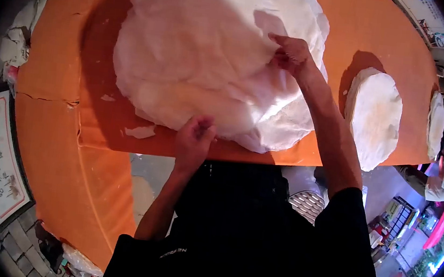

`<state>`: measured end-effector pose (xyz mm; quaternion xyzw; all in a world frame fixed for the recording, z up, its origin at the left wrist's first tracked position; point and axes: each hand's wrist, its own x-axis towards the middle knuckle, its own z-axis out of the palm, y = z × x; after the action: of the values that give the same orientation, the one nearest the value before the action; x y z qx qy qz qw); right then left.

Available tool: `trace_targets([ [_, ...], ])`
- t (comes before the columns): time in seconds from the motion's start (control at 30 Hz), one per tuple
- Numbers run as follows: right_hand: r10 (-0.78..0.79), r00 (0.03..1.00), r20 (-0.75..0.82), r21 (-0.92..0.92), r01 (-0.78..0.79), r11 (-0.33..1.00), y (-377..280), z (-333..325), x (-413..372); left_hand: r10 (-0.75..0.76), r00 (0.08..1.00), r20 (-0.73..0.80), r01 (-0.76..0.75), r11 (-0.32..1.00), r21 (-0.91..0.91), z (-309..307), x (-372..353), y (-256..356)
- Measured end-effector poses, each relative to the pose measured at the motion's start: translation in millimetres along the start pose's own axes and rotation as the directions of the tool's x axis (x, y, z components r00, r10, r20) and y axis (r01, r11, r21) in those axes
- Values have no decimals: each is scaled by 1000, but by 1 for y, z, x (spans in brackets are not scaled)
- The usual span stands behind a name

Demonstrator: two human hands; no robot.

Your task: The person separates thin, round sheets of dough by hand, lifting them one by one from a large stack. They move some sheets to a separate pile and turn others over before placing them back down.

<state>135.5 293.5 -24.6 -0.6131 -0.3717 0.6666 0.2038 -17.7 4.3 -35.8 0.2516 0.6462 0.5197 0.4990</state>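
Observation:
A large, pale, wrinkled sheet (188, 48) lies over a stack of similar thin sheets on the orange-covered table (348, 22). At the near edge of the stack, my left hand (197, 136) has its fingers curled in at the sheet's edge; what they hold is too small to make out. My right hand (291, 54) is over the right part of the sheet, thumb and fingers drawn together on a lifted fold. Below that hand the folded edge shows other layers.
To the right stands a smaller stack of round pale sheets (374, 119), with another stack (435, 126) farther right. A torn scrap (140, 131) lies near the front edge. A framed sign (1, 156) is at the left. Another person's arm (418, 179) shows at the far right.

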Motion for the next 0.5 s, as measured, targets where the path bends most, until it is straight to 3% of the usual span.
trace_targets([
  [0.07,-42,996,-80,48,46,998,-1,13,1,-47,996,74,53,994,-92,-4,3,2],
  [0.13,-167,983,82,35,164,986,-8,23,4,-75,992,98,84,992,-93,-4,9,4],
  [0.2,-374,891,258,23,381,924,-47,48,-33,-108,987,120,119,989,-89,1,16,10],
  [0.27,-506,837,209,-94,532,842,-94,84,-65,-265,953,149,300,901,-314,10,27,23],
  [0.3,-464,857,223,-35,483,875,-118,84,-78,-267,953,141,299,901,-315,9,33,22],
  [0.33,-424,873,239,21,432,901,-136,83,-88,-279,938,205,345,810,-475,6,41,20],
  [0.37,-513,797,317,97,511,854,-145,74,-100,-271,923,272,383,689,-615,4,50,21],
  [0.4,-595,706,385,179,576,798,-150,58,-109,-264,927,269,376,689,-620,3,56,28],
  [0.47,-534,823,194,121,520,845,-137,21,-98,-138,944,298,326,509,-797,1,64,41],
  [0.5,-516,790,332,-17,552,834,-131,1,-94,-136,947,292,320,503,-803,-4,73,36],
])
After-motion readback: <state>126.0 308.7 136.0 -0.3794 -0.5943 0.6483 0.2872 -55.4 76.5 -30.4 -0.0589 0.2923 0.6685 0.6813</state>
